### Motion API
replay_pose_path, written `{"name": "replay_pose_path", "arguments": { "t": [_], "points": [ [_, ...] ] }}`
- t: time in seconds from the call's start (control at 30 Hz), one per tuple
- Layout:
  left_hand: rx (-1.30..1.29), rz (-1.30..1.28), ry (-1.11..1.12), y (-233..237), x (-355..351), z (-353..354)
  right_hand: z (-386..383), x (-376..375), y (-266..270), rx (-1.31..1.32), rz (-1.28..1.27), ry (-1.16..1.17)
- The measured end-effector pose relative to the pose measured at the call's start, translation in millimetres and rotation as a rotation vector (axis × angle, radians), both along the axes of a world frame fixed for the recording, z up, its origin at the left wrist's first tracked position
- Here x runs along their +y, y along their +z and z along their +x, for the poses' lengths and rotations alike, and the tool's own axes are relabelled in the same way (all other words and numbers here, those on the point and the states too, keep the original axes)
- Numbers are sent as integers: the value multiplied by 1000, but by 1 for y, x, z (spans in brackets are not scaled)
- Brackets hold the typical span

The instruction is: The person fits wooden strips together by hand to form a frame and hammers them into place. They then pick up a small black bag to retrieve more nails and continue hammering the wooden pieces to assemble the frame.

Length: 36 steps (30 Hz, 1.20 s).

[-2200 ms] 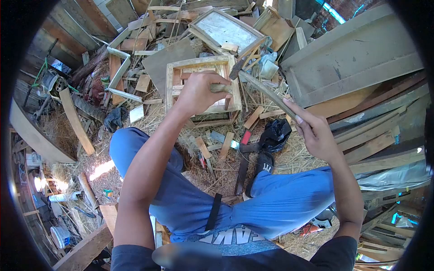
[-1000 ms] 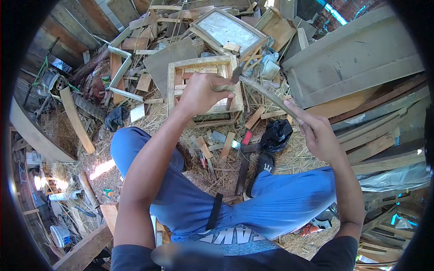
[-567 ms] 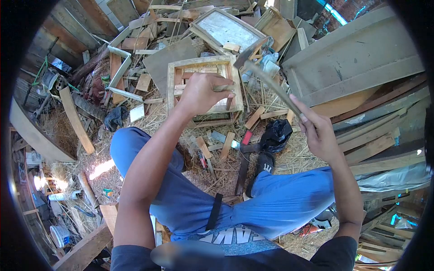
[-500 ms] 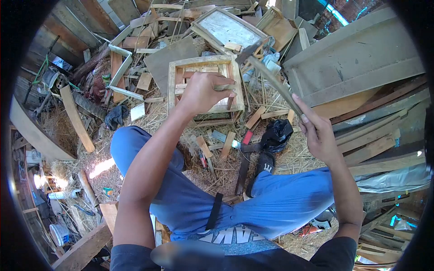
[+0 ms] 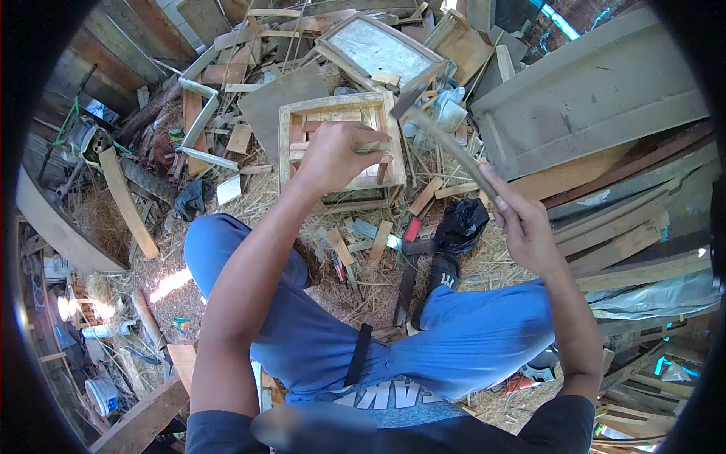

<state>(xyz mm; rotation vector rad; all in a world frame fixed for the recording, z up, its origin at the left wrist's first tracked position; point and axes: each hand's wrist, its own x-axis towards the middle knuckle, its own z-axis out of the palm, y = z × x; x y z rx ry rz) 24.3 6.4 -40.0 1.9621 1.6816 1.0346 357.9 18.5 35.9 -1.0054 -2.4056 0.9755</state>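
My right hand is wrapped round the handle of a hammer. Its metal head is raised beside the right corner of a wooden frame that stands on the straw. Over the frame, my left hand grips a short, light-coloured wooden piece whose end sticks out to the right. Most of that piece is hidden by the fingers. Slats show inside the frame, partly covered by my left hand.
In front of me lie a saw, wood offcuts and a black plastic bag. A large grey panel leans at the right above stacked boards. Behind the frame are scrap wood and a pale panel.
The hammer head has dipped slightly, and my right hand has shifted a little to the left. My left hand stays over the frame with the wooden piece.
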Motion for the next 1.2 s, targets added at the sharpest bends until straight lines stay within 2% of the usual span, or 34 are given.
{"name": "replay_pose_path", "arguments": {
  "t": [0.07,0.13,0.27,0.37,0.43,0.47,0.53,0.67,0.73,0.97,1.03,1.2],
  "points": [
    [-12,-9,2,1,-1,0,-1,0,-4,86,-19,-48],
    [-19,-13,-5,1,-1,-1,2,3,-7,-29,59,56],
    [1,7,-9,5,0,0,4,1,-5,-14,-25,3],
    [-24,-33,17,5,-2,1,1,-1,-10,140,-20,-80],
    [-38,-30,17,8,-1,1,5,3,-11,-38,70,59],
    [-23,-47,16,9,-1,1,7,3,-9,-37,72,55],
    [-13,-68,19,8,-1,1,5,1,1,0,-30,-17],
    [5,-40,16,5,-2,-1,3,0,-5,115,-65,-114],
    [17,-35,3,6,0,-1,6,5,-7,-54,46,86],
    [29,-24,6,6,-2,0,-1,0,-2,149,-17,-69],
    [54,-40,11,8,1,-1,3,6,-3,-55,82,109],
    [29,-29,0,3,0,-1,2,1,-8,78,-8,-20]
  ]
}}
